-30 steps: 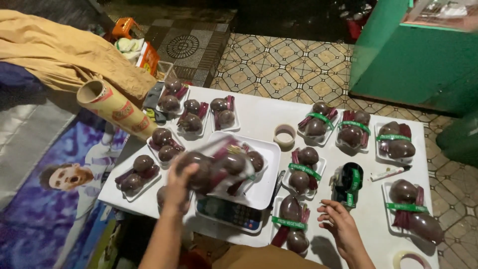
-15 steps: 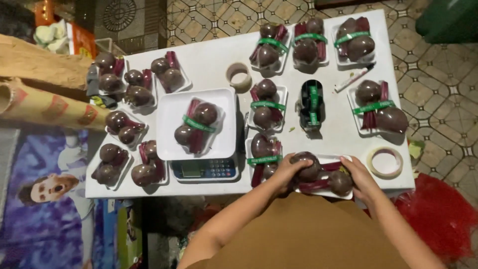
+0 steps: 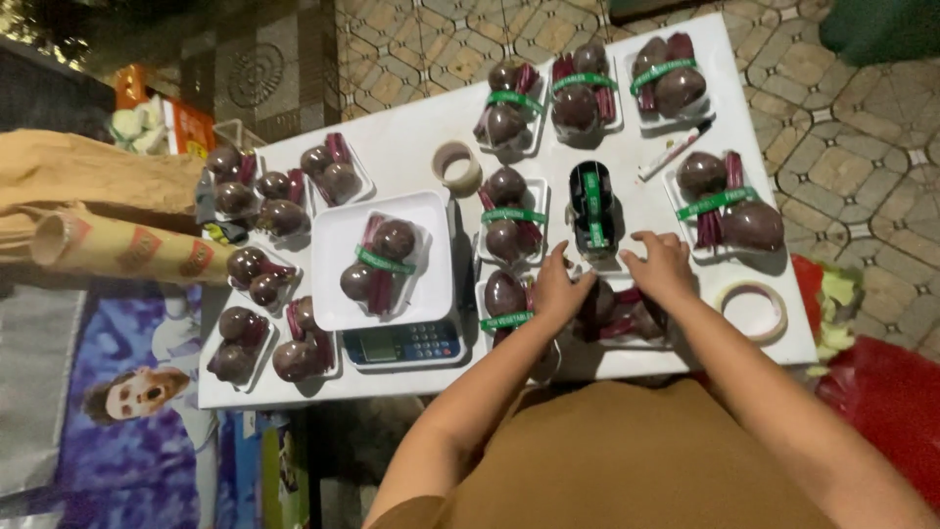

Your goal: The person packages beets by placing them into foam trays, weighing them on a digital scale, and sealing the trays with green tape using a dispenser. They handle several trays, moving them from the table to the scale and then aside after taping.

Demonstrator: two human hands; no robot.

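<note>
Room first: patterned tile floor (image 3: 842, 108), dim light, a printed purple sheet (image 3: 127, 392) on the ground at my left, tan cloth (image 3: 88, 176) and a cardboard roll (image 3: 117, 250) beside it, something red (image 3: 881, 392) at my right. White table (image 3: 411, 137) holds it all: many trays of dark round beets, banded ones at the far and right side, unbanded ones at the left. A scale (image 3: 401, 343) sits near the front edge, with a white pan (image 3: 338, 245) carrying one wrapped beet pack (image 3: 380, 263) with a green band. Black tape dispenser (image 3: 592, 206) stands mid-table, one tape ring (image 3: 456, 165) behind the scale, another ring (image 3: 752, 312) by the right edge, a marker (image 3: 676, 149) near the far trays. Step in hand, as I judge it: wrapping or sealing the front tray (image 3: 617, 313), which lies at the near edge just right of a banded tray (image 3: 507, 299). My left hand (image 3: 558, 289) presses on its left end, fingers curled over the beets; my right hand (image 3: 658, 264) lies on its far edge, fingers spread flat, closed round nothing. Film looks loose; hard to tell. Next move likely calls for holding the tray steady with one hand, pulling the wrap snug, then reaching the dispenser just behind for a green band without knocking the neighbour trays.
</note>
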